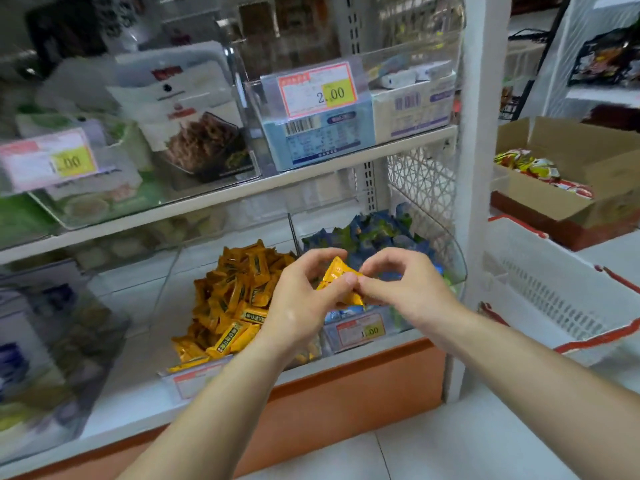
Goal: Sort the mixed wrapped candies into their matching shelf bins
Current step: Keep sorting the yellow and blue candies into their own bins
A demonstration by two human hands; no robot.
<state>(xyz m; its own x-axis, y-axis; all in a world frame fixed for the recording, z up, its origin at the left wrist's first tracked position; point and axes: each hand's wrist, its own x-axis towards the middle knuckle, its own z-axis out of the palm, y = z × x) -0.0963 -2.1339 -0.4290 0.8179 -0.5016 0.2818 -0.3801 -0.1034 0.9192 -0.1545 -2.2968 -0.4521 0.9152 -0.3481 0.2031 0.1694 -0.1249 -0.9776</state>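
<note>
Pinching one orange wrapped candy (341,280) between them, your left grip (304,299) and right grip (405,284) meet at the centre of the frame. Each has its thumb and curled fingers closed on one end of the wrapper. The candy is held in the air in front of the lower shelf (138,299). Just left of it lies a heap of orange candies (232,299). Behind it, a pile of blue candies (374,233) fills a clear bin (455,261) with a price tag (360,330) on its front. Higher up hangs a tag reading 2.00 (317,90). At the right edge stand a cardboard box (595,161) and a white basket (554,292) with red trim.
</note>
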